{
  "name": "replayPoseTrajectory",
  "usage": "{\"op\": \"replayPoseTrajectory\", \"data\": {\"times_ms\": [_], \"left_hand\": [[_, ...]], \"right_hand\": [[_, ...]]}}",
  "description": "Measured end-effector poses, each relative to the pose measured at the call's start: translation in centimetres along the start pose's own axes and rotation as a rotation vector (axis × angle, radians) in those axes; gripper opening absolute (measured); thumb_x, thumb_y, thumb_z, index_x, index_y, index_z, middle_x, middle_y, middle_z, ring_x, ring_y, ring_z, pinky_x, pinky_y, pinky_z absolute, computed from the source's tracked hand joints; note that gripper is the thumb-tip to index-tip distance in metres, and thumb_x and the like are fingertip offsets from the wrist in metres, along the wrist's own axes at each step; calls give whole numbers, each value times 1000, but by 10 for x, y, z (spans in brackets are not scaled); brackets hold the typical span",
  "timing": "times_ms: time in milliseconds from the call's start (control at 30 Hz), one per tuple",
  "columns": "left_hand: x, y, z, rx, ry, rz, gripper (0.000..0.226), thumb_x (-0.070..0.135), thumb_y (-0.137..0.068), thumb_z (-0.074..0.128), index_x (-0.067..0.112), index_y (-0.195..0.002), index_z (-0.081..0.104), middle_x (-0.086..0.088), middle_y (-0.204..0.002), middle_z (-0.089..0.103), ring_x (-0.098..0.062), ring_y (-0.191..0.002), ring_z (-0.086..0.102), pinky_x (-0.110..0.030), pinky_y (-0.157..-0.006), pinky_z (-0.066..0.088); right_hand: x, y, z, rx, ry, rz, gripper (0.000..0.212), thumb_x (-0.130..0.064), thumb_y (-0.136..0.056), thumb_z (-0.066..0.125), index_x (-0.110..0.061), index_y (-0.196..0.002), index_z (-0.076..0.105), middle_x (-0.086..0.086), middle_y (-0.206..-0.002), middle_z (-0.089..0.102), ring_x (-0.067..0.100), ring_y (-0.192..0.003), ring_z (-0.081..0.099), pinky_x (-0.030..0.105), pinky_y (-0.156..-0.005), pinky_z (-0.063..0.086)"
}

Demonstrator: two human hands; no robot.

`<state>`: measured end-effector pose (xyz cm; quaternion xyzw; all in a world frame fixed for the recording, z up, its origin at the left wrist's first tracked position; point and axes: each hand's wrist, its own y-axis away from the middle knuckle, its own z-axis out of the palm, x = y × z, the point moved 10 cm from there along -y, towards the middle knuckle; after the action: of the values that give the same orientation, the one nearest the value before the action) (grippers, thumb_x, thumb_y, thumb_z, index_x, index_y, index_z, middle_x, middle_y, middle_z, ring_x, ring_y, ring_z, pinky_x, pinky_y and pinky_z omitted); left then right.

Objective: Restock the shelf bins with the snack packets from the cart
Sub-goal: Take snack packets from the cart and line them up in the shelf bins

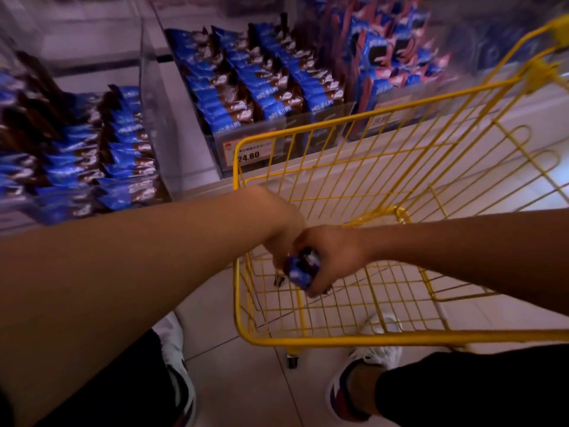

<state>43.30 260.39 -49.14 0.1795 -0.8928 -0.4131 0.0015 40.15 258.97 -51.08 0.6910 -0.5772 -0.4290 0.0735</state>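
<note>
Plainly, both hands meet low inside the yellow wire cart [308,140], sharing a small bundle of blue foil snack packets [298,270]. The right hand [331,257] curls its grip round them from above; the left hand [281,238] seems to pinch the other side, though its fingers are mostly hidden. A loose packet could slip out through the wire floor or snag the rim on lifting. The clear shelf bins [154,97] up and left look nearly full, so room there is tight.
</note>
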Motion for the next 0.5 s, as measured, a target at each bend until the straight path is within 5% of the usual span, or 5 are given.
{"op": "replayPoseTrajectory", "data": {"times_ms": [100,200,267,500], "left_hand": [[-27,24,-30,120,356,-17,39,48,-78,77,13,-93,68,-1,-84,66,-21,-79,67,-34,-74,57],[-47,67,-56,205,1130,115,86,48,-58,88,17,-130,53,-3,-112,65,-20,-93,71,-34,-72,62],[-55,93,-60,273,1473,209,93,49,-51,90,23,-131,51,-3,-118,67,-25,-98,72,-40,-73,61],[-57,137,-29,449,1954,360,57,18,-72,76,15,-125,55,-9,-112,73,-22,-92,71,-41,-80,59]], "right_hand": [[17,33,-29,-94,-771,166,38,-11,-76,73,1,-108,58,17,-103,65,34,-91,69,47,-76,60],[1,69,-65,-70,-1333,50,49,-8,-67,62,-4,-116,60,20,-112,65,38,-97,67,54,-76,58],[-23,84,-83,-30,-1479,-101,59,-8,-62,64,-7,-121,63,20,-119,63,38,-102,65,54,-79,56],[-88,108,-114,306,-1572,-353,61,-4,-67,45,-7,-125,63,21,-126,66,40,-112,66,60,-84,55]]}}
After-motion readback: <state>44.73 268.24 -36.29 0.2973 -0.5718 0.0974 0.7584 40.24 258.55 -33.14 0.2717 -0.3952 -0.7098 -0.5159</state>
